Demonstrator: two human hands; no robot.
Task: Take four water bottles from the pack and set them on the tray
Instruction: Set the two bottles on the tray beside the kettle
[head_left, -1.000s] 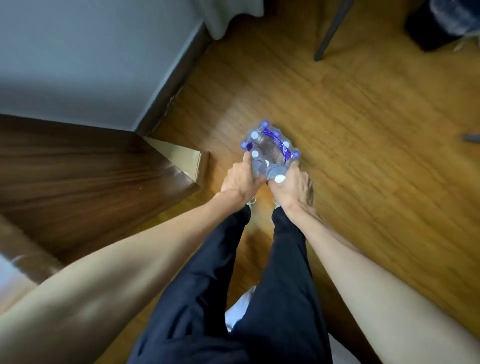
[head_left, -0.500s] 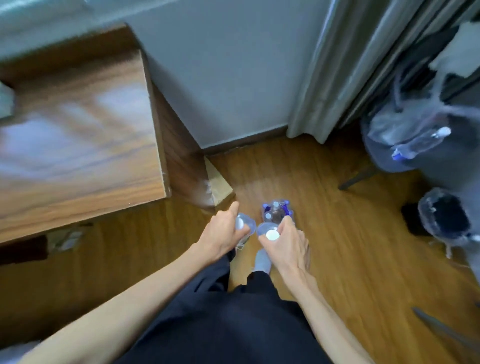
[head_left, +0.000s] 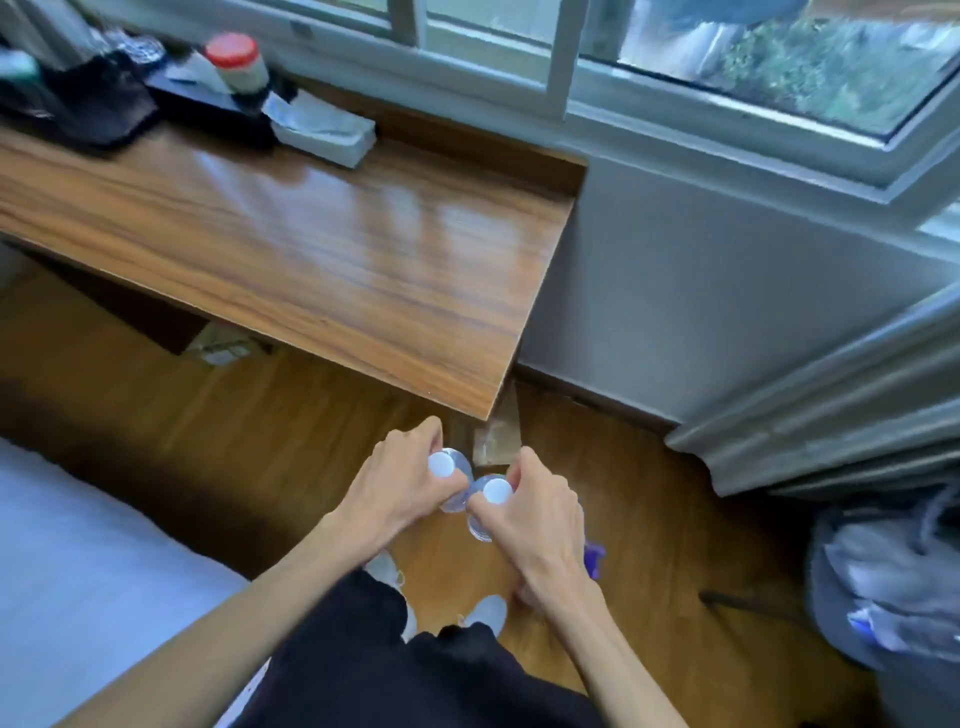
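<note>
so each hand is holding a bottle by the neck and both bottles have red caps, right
Not quite. The head view shows the left hand and right hand each gripping a bottle at the neck, but both caps are white, not red. The only red lid is on a jar on the desk.

Looks like a hotel room or bedroom. Wood-grain desk (head_left: 311, 244) built against the wall under a window (head_left: 727, 57), with a tissue box (head_left: 322, 130) and a red-lidded jar (head_left: 236, 62) at its back edge. White bed (head_left: 67, 561) corner at lower left, grey curtain (head_left: 831, 395) at right, wood-look floor (head_left: 182, 441). Lined bin (head_left: 883, 582) on the right holds crumpled plastic.
</note>
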